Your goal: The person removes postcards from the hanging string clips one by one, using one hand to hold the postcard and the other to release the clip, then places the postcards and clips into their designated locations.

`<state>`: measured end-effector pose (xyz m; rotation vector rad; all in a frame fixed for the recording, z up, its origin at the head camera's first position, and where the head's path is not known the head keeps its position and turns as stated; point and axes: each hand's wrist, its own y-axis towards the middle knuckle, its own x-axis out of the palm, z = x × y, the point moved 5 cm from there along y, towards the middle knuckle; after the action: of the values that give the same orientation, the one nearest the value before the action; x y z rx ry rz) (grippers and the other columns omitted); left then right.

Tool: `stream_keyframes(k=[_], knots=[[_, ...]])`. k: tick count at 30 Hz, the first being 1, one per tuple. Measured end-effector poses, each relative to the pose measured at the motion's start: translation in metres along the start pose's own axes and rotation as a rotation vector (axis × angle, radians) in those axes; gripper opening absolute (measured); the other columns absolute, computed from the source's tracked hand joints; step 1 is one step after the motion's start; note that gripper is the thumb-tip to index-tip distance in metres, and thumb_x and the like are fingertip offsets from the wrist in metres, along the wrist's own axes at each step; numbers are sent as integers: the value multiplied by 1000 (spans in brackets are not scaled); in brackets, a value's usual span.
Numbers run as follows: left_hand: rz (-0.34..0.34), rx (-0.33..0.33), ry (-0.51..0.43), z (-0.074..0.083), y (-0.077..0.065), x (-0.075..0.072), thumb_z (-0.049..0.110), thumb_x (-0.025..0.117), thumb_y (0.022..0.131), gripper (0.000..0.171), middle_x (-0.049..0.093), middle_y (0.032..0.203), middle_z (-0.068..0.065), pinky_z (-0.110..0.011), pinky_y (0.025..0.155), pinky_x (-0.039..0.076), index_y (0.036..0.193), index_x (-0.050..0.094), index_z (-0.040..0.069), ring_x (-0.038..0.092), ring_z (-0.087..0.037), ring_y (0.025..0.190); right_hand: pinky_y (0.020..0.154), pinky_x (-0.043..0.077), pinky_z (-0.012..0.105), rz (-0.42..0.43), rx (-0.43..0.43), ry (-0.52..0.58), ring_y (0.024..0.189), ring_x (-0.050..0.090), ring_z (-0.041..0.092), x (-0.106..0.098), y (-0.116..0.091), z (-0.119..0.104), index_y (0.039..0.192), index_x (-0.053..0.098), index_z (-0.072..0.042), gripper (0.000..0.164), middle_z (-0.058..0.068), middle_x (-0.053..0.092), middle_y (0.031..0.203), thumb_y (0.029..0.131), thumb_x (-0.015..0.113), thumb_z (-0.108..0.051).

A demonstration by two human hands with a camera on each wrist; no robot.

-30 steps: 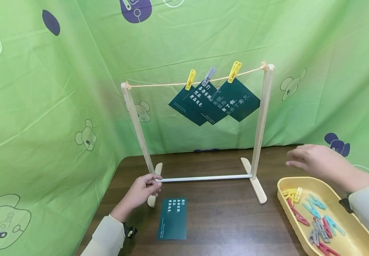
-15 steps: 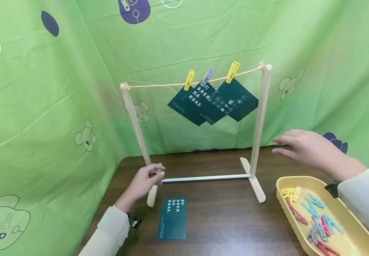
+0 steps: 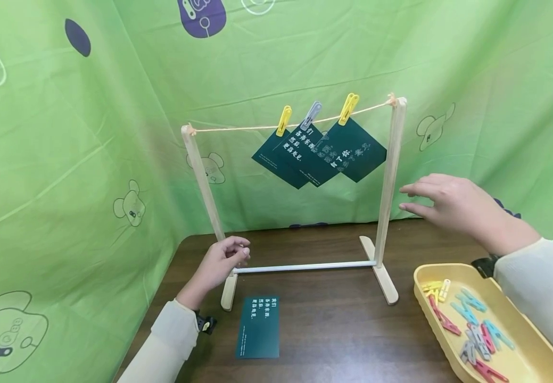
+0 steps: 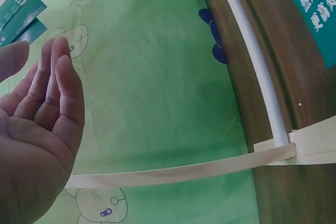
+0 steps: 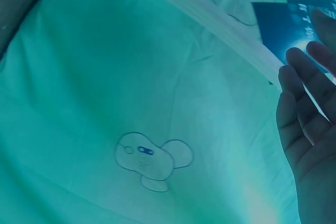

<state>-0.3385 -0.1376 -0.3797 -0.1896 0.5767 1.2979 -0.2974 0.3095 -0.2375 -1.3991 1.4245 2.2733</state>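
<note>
My left hand (image 3: 220, 261) hovers by the left foot of a wooden frame (image 3: 391, 181), its fingers loosely bent around nothing. In the left wrist view the palm and relaxed fingers (image 4: 68, 90) show bare. To the right of the frame's right post my right hand (image 3: 453, 205) hangs in the air, fingers reaching toward the post and holding nothing. Three dark green cards hang overlapping from the orange string (image 3: 238, 128): the left by a yellow clothespin (image 3: 283, 120), the middle card (image 3: 307, 159) by a grey clothespin (image 3: 311, 115), the right by another yellow clothespin (image 3: 348, 109).
Another green card (image 3: 258, 327) lies on the brown table (image 3: 333, 330) in front of the frame. A yellow tray (image 3: 539, 340) at the right holds several yellow, blue, red and grey clothespins. A white rod (image 3: 305, 266) joins the frame's feet; a green curtain (image 3: 65, 186) stands behind.
My right hand has risen and moved left from above the tray toward the right post. My left hand has lifted off the frame's left foot, slightly up and right.
</note>
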Motion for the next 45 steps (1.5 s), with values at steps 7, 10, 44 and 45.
stream_keyframes(k=[7, 10, 44, 45], knots=[[77, 36, -46, 2, 7, -1, 18, 63, 102, 24, 71, 101, -28, -29, 73, 59, 120, 66, 3, 72, -30, 83, 75, 56, 50, 44, -6, 5, 86, 71, 28, -5, 15, -3, 107, 77, -8, 31, 7, 77, 93, 79, 85, -17], [94, 35, -66, 4, 10, -1, 19, 63, 103, 25, 72, 101, -27, -27, 74, 59, 120, 66, 2, 72, -24, 83, 76, 56, 49, 45, -8, 7, 87, 71, 27, -7, 21, -6, 108, 76, -7, 36, 7, 78, 95, 74, 87, -12], [116, 149, -93, 42, 53, -7, 21, 62, 103, 28, 73, 103, -20, -33, 75, 61, 125, 63, 3, 72, -22, 86, 76, 49, 38, 212, -50, 104, 90, 72, 27, -22, 82, -24, 114, 77, -7, 39, 10, 79, 105, 77, 87, -10], [117, 150, -95, 43, 54, -7, 22, 62, 103, 29, 73, 104, -20, -34, 76, 62, 126, 63, 4, 72, -23, 87, 77, 49, 38, 214, -44, 108, 91, 72, 27, -21, 83, -24, 114, 77, -7, 40, 10, 79, 105, 75, 88, -9]])
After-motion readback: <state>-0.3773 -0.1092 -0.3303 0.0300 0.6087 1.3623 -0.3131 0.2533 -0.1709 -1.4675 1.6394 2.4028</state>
